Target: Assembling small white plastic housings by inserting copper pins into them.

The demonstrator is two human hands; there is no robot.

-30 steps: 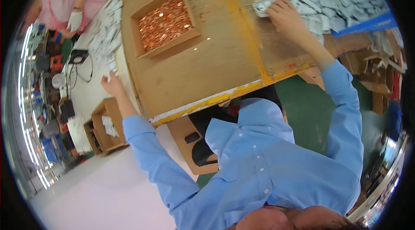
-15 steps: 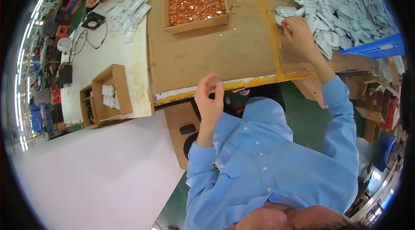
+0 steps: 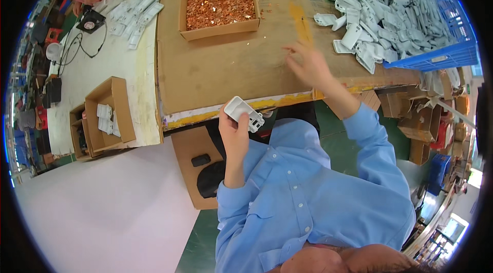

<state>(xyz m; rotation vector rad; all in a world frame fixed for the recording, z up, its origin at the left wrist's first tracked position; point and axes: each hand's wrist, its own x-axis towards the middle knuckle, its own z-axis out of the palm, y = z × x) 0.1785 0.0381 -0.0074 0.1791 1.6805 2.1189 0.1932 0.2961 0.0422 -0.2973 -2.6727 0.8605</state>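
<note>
White plastic case (image 3: pixel 237 107) sits snug, held by the left grip (image 3: pixel 234 137), at the near edge of the surface (image 3: pixel 215 67). Blurry right grip (image 3: pixel 311 70) is half spread above the surface; I cannot tell if it holds anything.

Bright, even light; copper-coloured pieces (image 3: pixel 221 8) glint at upper centre. The right hand (image 3: pixel 307 65) is motion-blurred, lower right glares, and fisheye distortion bends the edges.
</note>
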